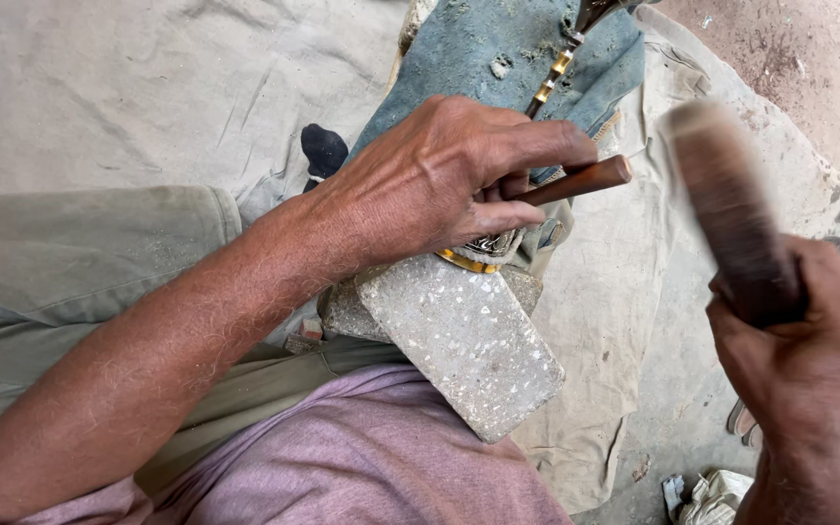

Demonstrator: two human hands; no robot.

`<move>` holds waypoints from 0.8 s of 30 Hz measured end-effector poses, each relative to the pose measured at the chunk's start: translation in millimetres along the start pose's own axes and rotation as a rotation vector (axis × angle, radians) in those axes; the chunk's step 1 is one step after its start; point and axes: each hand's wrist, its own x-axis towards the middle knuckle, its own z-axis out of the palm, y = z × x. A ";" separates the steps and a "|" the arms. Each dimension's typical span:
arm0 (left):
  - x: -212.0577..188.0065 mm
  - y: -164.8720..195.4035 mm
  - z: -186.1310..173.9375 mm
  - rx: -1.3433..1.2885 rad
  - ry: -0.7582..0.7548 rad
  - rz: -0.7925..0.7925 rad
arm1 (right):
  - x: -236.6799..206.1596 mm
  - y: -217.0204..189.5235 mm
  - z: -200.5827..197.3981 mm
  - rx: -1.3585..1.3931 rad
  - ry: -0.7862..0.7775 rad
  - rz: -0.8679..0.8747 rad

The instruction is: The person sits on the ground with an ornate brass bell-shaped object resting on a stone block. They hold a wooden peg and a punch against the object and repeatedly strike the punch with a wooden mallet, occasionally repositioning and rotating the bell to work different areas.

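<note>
Two hands work mid-strike: the left hand (430, 185) pins a brown wooden-handled punch (580, 180) over the grey speckled stone slab (464, 350); the right hand (799, 335) grips a blurred dark wooden mallet (731, 214), needing a square blow.

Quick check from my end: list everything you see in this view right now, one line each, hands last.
Speckled grey stone slab: one, grey, on the lap at centre.
Brown wooden-handled tool: one, reddish brown, gripped in the left hand.
Dusty blue denim cloth: one, blue, top centre.
Gold-and-silver metal strip: one, lying on the denim.
Beige canvas sheet: one, spread over the ground.
Dark wooden mallet: one, brown, blurred, raised at right.
Left hand: holds the tool above the slab.
Right hand: grips the mallet.
</note>
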 end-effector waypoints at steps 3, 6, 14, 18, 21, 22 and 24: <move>-0.5 -1.1 -0.3 0.006 0.017 0.018 | -1.5 1.3 -0.4 0.336 0.034 0.108; -1.0 -1.4 -1.3 -0.003 0.014 -0.004 | -0.4 -2.0 -0.2 0.071 0.042 -0.067; -6.4 -3.6 -0.7 -0.016 0.031 0.022 | 1.0 -10.1 2.4 0.090 0.030 0.010; -10.0 -6.7 0.9 -0.023 0.036 0.024 | -1.7 0.3 4.7 0.394 0.021 0.081; -11.6 -8.1 1.3 -0.008 0.039 0.033 | -3.2 8.9 4.3 0.055 -0.006 -0.050; -11.4 -8.2 1.2 -0.006 0.038 0.038 | -3.9 10.7 8.2 0.173 0.032 -0.020; -12.3 -7.6 0.7 -0.024 0.043 0.045 | -5.3 13.2 9.8 0.224 0.059 0.020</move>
